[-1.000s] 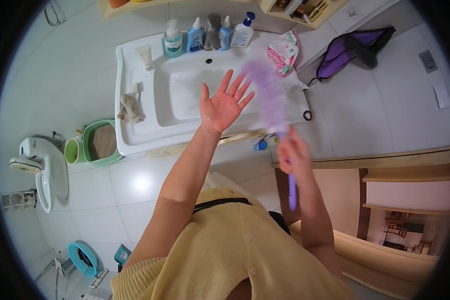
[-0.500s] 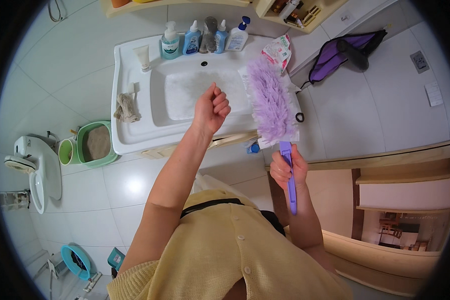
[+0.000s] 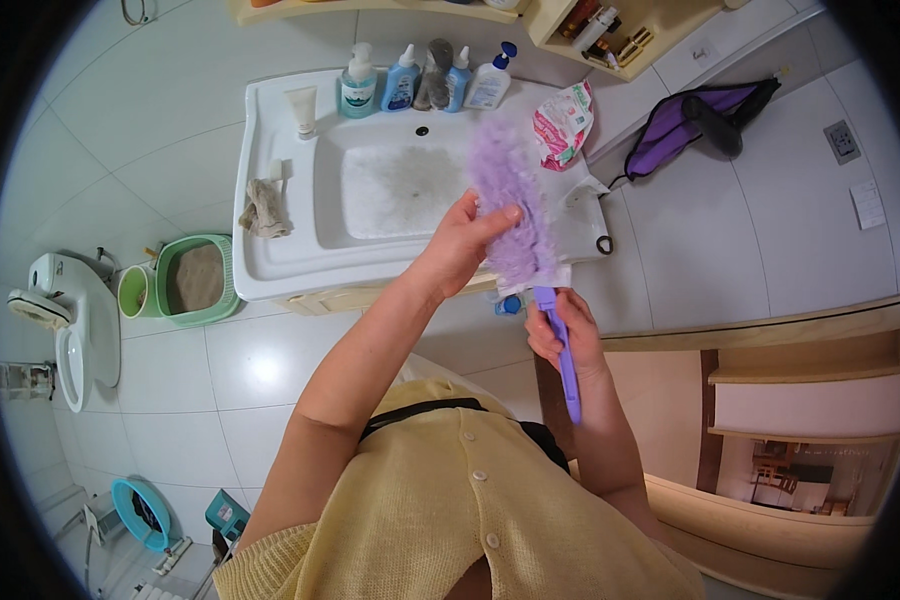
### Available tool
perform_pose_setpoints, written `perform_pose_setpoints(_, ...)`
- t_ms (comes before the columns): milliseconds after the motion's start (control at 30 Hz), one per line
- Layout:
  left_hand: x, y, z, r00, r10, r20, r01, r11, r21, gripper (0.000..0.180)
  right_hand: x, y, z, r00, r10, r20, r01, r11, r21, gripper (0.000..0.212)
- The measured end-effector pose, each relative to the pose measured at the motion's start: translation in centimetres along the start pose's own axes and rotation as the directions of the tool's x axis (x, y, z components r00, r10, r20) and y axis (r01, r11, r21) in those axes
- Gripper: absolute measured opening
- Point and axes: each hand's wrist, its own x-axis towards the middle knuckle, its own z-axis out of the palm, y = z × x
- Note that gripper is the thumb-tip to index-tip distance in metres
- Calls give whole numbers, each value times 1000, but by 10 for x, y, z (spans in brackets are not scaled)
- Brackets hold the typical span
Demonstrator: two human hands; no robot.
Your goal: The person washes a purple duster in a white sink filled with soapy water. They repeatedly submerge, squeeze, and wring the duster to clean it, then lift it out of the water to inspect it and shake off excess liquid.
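Note:
A duster with a fluffy lilac head (image 3: 515,200) and a purple plastic handle (image 3: 562,365) reaches over the right part of the white sink (image 3: 270,262). My right hand (image 3: 575,335) is closed round the handle just below the head. At the head's left side is my left hand (image 3: 462,245), its thumb lying across the fluff and its other fingers partly hidden. The fluff is smeared by motion near its top. A white sheet end shows at the base of the head. Beyond it lies a crumpled pink and white packet (image 3: 563,125).
Pump and squeeze bottles (image 3: 400,82) line the sink's back edge. A white tube (image 3: 302,112) and a grey cloth (image 3: 264,208) rest on its left rim. A purple bag with a black hair dryer (image 3: 712,122) hangs at the right. Left of the sink stands a green basin (image 3: 198,318).
My left hand has moved right from over the basin and taken hold of the duster's head. The duster has shifted slightly left, its top tilting left.

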Motion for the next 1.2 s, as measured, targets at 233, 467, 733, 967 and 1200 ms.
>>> perform_pose_setpoints(233, 9, 7, -13, 978, 43, 206, -57, 996, 64, 72, 33, -8, -7, 729, -684, -6, 350, 380, -856, 34)
perform_pose_setpoints(467, 29, 1, -52, 988, 35, -152, -35, 999, 3, 60, 60, -17, -16, 716, -698, 21, -22, -52, -998, 40)
perform_pose_setpoints(733, 38, 16, -61, 834, 294, 467, 90, 763, -640, 49, 48, 6, -4, 688, -643, 336, 136, -341, -930, 43)
perform_pose_setpoints(967, 20, 32, -22, 994, 99, 51, -61, 866, -496, 47, 41, 7, 3, 653, -632, 419, 100, -476, -874, 49)
perform_pose_setpoints(1200, 17, 35, -12, 972, 185, 143, -83, 846, -527, 54, 34, 0, 9, 673, -575, 465, 98, -554, -827, 57)
